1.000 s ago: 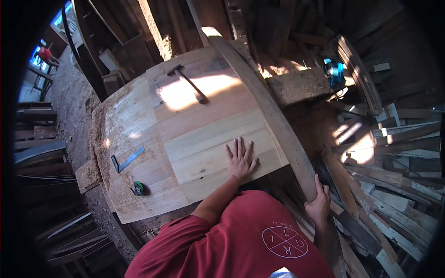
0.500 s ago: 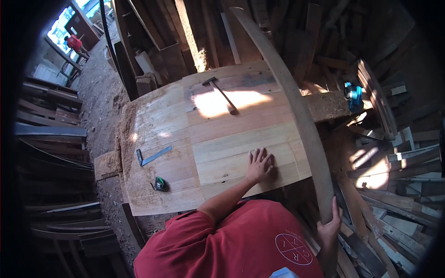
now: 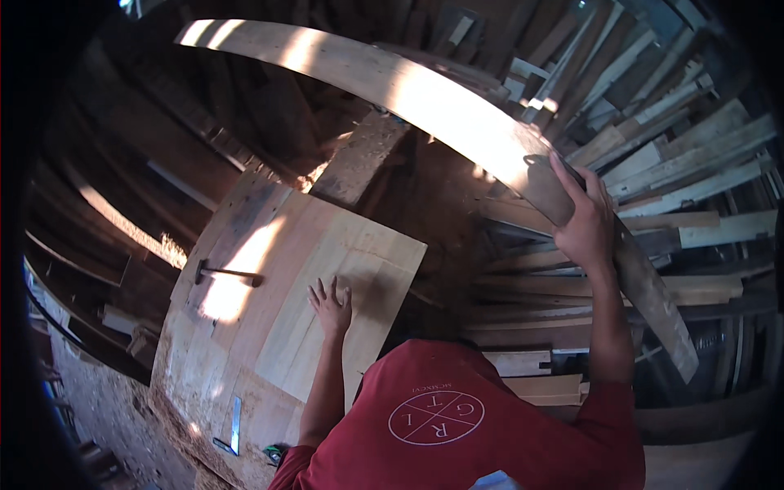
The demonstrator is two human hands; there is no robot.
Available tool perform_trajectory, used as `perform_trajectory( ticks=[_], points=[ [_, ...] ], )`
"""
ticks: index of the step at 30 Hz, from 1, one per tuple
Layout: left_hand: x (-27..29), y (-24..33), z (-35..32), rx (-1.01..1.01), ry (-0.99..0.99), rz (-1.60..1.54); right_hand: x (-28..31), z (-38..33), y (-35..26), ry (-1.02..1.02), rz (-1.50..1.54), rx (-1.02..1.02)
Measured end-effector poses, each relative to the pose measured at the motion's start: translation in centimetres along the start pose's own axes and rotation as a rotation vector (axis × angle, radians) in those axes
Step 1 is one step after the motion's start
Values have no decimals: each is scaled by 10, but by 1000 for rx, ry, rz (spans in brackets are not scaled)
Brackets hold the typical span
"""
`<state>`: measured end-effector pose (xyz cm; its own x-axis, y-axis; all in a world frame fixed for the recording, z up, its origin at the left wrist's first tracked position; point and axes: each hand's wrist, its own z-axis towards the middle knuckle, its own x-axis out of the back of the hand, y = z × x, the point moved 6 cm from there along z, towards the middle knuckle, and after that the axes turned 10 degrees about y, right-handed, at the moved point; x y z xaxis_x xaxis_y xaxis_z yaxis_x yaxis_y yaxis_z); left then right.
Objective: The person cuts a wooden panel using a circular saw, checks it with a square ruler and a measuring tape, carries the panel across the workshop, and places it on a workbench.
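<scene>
A long, slightly curved wooden plank (image 3: pixel 441 102) stretches from the far left to the right, lifted off the work surface. My right hand (image 3: pixel 586 216) is closed round it towards its near end. Patches of sunlight lie along its face. With fingers spread, my left hand (image 3: pixel 331 309) rests on a panel of joined boards (image 3: pixel 286 347). Farther left on the same panel lies a hammer (image 3: pixel 229 274). Nearer to me are a try square (image 3: pixel 236 429) and a green and black tape measure (image 3: pixel 273 452), partly hidden by my sleeve.
Loose boards and offcuts (image 3: pixel 694 184) crowd the right side in untidy stacks. A sawdust-covered beam (image 3: pixel 359 159) juts out beyond the panel. More timber (image 3: pixel 131 175) leans at the far left, above a dirt floor (image 3: pixel 114 408).
My view has turned to the right. My right hand has raised the plank and moved up along with it, its grip now farther from the near end. My left hand stays on the panel.
</scene>
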<state>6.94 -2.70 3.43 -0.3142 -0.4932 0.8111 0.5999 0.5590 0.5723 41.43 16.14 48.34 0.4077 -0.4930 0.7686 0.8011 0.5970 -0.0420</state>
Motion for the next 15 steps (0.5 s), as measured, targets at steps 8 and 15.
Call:
perform_trajectory(
  ticks=[8, 15],
  points=[
    [-16, -23, -13, -159, -364, 78, 16, 77, 34, 132, 313, -72],
    [-17, -45, -17, -136, -409, 70, 44, 166, 36, 211, 745, -137]
  ],
)
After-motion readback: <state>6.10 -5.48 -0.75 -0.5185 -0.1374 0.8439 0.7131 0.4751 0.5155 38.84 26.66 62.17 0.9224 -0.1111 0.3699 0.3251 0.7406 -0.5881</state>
